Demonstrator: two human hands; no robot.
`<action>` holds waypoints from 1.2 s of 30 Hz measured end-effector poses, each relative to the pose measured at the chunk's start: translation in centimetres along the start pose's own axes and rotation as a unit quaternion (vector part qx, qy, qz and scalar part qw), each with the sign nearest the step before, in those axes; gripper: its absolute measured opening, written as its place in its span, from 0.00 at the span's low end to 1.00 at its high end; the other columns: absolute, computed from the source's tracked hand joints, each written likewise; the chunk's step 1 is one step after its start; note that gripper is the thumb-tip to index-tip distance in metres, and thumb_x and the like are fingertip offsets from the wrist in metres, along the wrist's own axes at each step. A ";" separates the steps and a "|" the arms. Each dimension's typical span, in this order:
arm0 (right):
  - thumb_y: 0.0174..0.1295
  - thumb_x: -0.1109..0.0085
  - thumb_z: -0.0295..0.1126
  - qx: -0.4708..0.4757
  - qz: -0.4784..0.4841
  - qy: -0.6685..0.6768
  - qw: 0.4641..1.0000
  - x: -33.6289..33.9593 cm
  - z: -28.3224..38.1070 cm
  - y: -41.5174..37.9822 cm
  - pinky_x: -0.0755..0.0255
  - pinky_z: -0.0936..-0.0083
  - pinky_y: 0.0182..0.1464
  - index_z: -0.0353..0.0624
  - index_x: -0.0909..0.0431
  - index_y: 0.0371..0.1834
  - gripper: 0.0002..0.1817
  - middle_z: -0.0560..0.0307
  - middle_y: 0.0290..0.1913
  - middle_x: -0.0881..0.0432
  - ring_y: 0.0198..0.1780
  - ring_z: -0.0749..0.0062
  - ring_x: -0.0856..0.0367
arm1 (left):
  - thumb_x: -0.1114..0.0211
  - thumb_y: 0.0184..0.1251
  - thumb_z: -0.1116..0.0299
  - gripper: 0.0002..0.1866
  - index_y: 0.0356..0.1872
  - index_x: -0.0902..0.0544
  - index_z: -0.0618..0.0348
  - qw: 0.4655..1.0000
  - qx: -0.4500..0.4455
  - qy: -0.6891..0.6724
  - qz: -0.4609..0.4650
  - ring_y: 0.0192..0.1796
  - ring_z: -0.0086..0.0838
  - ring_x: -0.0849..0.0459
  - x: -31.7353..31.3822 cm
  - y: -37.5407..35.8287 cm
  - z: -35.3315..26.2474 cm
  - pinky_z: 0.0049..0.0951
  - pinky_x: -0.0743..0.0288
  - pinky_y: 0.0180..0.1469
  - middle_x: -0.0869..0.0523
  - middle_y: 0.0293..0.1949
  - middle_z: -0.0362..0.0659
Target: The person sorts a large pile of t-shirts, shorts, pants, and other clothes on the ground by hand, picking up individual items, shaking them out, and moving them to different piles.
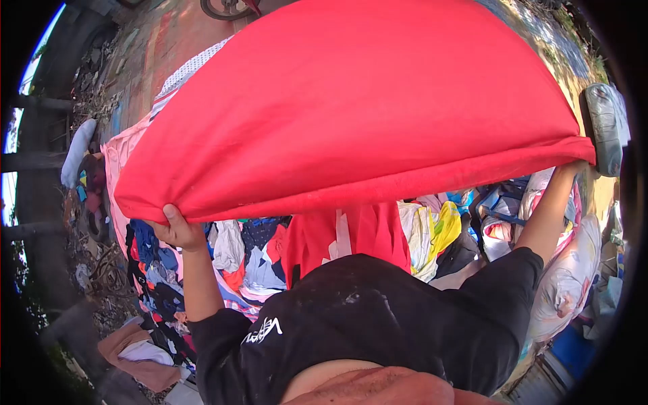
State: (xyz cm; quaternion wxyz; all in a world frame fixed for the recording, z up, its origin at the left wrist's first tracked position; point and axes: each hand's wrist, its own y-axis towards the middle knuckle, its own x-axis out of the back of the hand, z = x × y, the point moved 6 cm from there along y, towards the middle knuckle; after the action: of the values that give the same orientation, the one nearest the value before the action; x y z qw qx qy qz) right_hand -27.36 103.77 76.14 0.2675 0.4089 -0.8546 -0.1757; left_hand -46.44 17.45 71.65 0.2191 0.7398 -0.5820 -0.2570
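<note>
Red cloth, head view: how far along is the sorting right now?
In hand: the red cloth is stretched out wide, left hand gripping one corner, right hand at the other, its grip hidden by the fabric. Done: nothing clearly shows; a few folded-looking pieces lie low on the left. Left: a big jumbled clothes pile on the ground below.

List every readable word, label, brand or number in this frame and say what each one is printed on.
"VE…": white lettering on the sleeve of the black shirt; only the first letters are clear, the rest is warped by folds.
No text shows on the red cloth or on the clothes pile.
</note>
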 end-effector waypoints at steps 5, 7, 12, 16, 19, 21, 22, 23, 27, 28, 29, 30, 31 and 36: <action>0.73 0.54 0.37 0.032 0.025 0.477 0.878 -19.3 13.8 -13.7 0.22 0.63 0.55 0.46 0.18 0.52 0.16 0.49 0.47 0.14 0.54 0.61 0.17 | 0.36 0.74 0.68 0.11 0.34 0.21 0.67 0.918 0.302 0.247 0.076 0.42 0.24 0.25 4.3 -16.0 13.9 0.27 0.29 0.49 0.19 0.37 0.39; 0.70 0.47 0.45 -0.003 0.200 0.544 0.815 -23.7 19.3 -17.1 0.18 0.63 0.47 0.39 0.20 0.55 0.22 0.49 0.51 0.15 0.49 0.59 0.14 | 0.35 0.73 0.68 0.16 0.25 0.24 0.62 0.899 0.398 0.177 0.036 0.34 0.18 0.31 2.5 -19.3 19.8 0.23 0.33 0.41 0.24 0.27 0.32; 0.60 0.35 0.31 -0.487 0.250 0.768 0.333 -26.4 30.3 -21.4 0.15 0.61 0.34 0.33 0.21 0.55 0.21 0.47 0.47 0.15 0.42 0.57 0.12 | 0.35 0.70 0.70 0.12 0.28 0.21 0.67 0.842 0.444 0.275 0.136 0.40 0.27 0.24 1.0 -23.6 33.4 0.28 0.29 0.48 0.18 0.37 0.40; 0.60 0.34 0.32 -0.631 0.318 0.570 0.420 -28.3 30.0 -20.4 0.18 0.68 0.32 0.37 0.16 0.49 0.16 0.52 0.44 0.14 0.37 0.63 0.12 | 0.35 0.65 0.72 0.09 0.38 0.15 0.71 0.833 0.407 0.268 0.263 0.54 0.43 0.19 -3.3 -24.8 37.9 0.35 0.28 0.58 0.17 0.51 0.52; 0.63 0.38 0.34 -0.684 0.333 0.388 0.521 -25.9 26.1 -19.8 0.21 0.72 0.27 0.42 0.16 0.46 0.11 0.55 0.39 0.14 0.31 0.67 0.13 | 0.39 0.63 0.75 0.08 0.37 0.16 0.69 0.692 0.636 0.236 0.247 0.52 0.39 0.18 -3.4 -29.9 39.9 0.33 0.26 0.57 0.16 0.50 0.49; 0.64 0.39 0.35 -0.669 0.341 0.400 0.525 -25.9 24.9 -21.1 0.21 0.73 0.26 0.43 0.16 0.45 0.11 0.55 0.38 0.14 0.30 0.67 0.14 | 0.43 0.62 0.77 0.13 0.46 0.17 0.67 0.479 0.845 0.212 0.109 0.59 0.38 0.18 -1.5 -35.5 39.7 0.32 0.27 0.64 0.16 0.58 0.50; 0.65 0.40 0.35 -0.660 0.351 0.422 0.513 -26.5 25.1 -21.9 0.22 0.73 0.26 0.43 0.16 0.45 0.11 0.56 0.38 0.14 0.30 0.67 0.14 | 0.44 0.61 0.77 0.15 0.48 0.18 0.67 0.499 0.858 0.124 0.008 0.60 0.39 0.18 -1.4 -36.5 40.0 0.34 0.26 0.65 0.17 0.59 0.50; 0.65 0.41 0.35 -0.652 0.362 0.447 0.494 -26.9 25.5 -22.9 0.22 0.73 0.25 0.43 0.16 0.45 0.11 0.56 0.37 0.14 0.29 0.68 0.15 | 0.45 0.59 0.77 0.18 0.51 0.19 0.67 0.511 0.854 0.032 -0.091 0.61 0.39 0.18 -1.3 -37.1 40.4 0.36 0.25 0.65 0.17 0.59 0.51; 0.67 0.44 0.36 -0.631 0.416 0.536 0.376 -27.2 29.1 -27.4 0.24 0.74 0.23 0.45 0.17 0.43 0.10 0.57 0.36 0.15 0.28 0.68 0.16 | 0.46 0.56 0.77 0.19 0.50 0.20 0.65 0.597 0.752 -0.134 -0.245 0.57 0.41 0.16 -3.1 -34.1 44.4 0.46 0.21 0.63 0.15 0.52 0.50; 0.67 0.44 0.37 -0.626 0.428 0.558 0.338 -26.9 30.5 -28.2 0.24 0.74 0.23 0.45 0.17 0.43 0.10 0.58 0.35 0.15 0.27 0.69 0.16 | 0.46 0.59 0.74 0.19 0.53 0.21 0.65 0.593 0.753 -0.169 -0.229 0.59 0.43 0.17 -4.4 -33.4 45.0 0.47 0.24 0.65 0.16 0.55 0.50; 0.67 0.45 0.37 -0.621 0.438 0.576 0.300 -26.4 31.9 -28.9 0.24 0.75 0.22 0.46 0.18 0.43 0.10 0.58 0.35 0.15 0.27 0.69 0.16 | 0.45 0.62 0.72 0.21 0.57 0.22 0.65 0.590 0.752 -0.204 -0.211 0.62 0.44 0.18 -5.7 -32.3 45.5 0.49 0.26 0.67 0.16 0.58 0.51; 0.68 0.46 0.37 -0.614 0.448 0.596 0.260 -25.8 33.4 -29.7 0.25 0.75 0.22 0.46 0.18 0.43 0.10 0.58 0.35 0.16 0.26 0.69 0.17 | 0.44 0.65 0.70 0.22 0.60 0.23 0.64 0.587 0.751 -0.237 -0.190 0.64 0.45 0.19 -7.0 -30.8 45.8 0.50 0.28 0.70 0.17 0.61 0.51; 0.68 0.46 0.37 -0.606 0.457 0.614 0.216 -25.3 34.7 -30.4 0.25 0.75 0.21 0.47 0.18 0.42 0.10 0.59 0.34 0.16 0.26 0.69 0.17 | 0.43 0.68 0.66 0.23 0.62 0.23 0.64 0.554 0.774 -0.240 -0.193 0.65 0.46 0.20 -8.7 -29.1 45.1 0.51 0.30 0.71 0.18 0.62 0.51; 0.73 0.55 0.42 -0.511 0.585 0.628 -0.046 -17.9 39.1 -32.1 0.51 0.83 0.13 0.51 0.27 0.27 0.16 0.68 0.15 0.38 0.12 0.83 0.45 | 0.48 0.78 0.47 0.29 0.68 0.26 0.59 0.352 0.925 -0.131 -0.063 0.70 0.44 0.25 -9.9 -31.9 42.7 0.54 0.36 0.74 0.21 0.67 0.49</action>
State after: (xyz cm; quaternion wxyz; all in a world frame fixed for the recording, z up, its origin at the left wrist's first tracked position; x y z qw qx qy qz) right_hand -22.08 101.76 22.71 -0.8363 0.5449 -0.0582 0.0152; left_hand -51.57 33.26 20.02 -0.6995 0.4659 -0.4244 0.3370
